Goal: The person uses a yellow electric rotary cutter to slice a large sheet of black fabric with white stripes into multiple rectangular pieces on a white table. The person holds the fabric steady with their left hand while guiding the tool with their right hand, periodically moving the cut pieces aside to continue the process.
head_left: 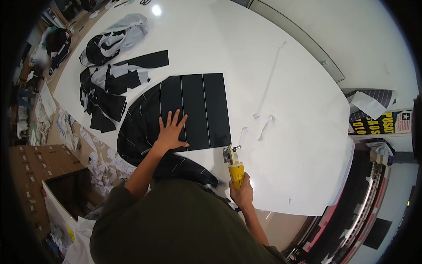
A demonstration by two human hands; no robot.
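Black fabric [193,97] with thin white lines lies on the white table [303,132] in front of me, its left part curving and hanging toward my body. My left hand [171,132] rests flat on it, fingers spread. In my right hand [242,192] is a yellow handheld electric rotary cutter [237,172], its metal head at the fabric's near right corner. Whether the blade touches the cloth I cannot tell. A loose black fabric end [193,169] lies by the table's near edge, partly hidden by my body.
Black and grey fabric scraps [105,86] pile at the left, beyond them a bundle in clear plastic [121,37]. Thin pale strips [269,83] lie at the right. Scissors [145,2] sit at the far edge. Stacked cartons [33,180] stand lower left; another person [57,42] is farther off.
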